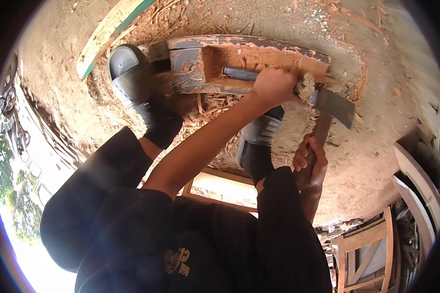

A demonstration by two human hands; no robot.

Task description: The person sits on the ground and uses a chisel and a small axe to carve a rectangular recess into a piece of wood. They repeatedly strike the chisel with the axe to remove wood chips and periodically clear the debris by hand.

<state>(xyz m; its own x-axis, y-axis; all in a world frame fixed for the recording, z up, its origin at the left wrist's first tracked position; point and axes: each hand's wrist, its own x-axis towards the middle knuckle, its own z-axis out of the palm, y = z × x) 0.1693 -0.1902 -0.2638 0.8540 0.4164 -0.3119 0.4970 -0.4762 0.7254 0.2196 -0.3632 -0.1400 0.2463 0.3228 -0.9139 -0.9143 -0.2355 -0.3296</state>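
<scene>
A worn, dark-painted wooden beam [187, 58] lies on the ground with a rectangular hollow cut into it, bare reddish wood inside. My left hand [275, 87] is closed around a chisel, its thumb stretched toward the hatchet. The dark metal blade of the chisel [240, 73] lies at a low angle in the hollow; my fingers cover its middle. Lower right, my right hand [312, 158] wraps round the wooden handle of a hatchet [336, 107]. The hatchet's head is beside my left hand, close to the chisel's rear end; whether they touch is unclear.
My feet, in black socks and slide sandals [130, 73], flank the hollow near the beam. A curved board with a green edge [105, 36] lies at upper left. Wood chips litter the dirt floor. A wooden frame [200, 183] lies beneath me; more frames [366, 239] stand lower right.
</scene>
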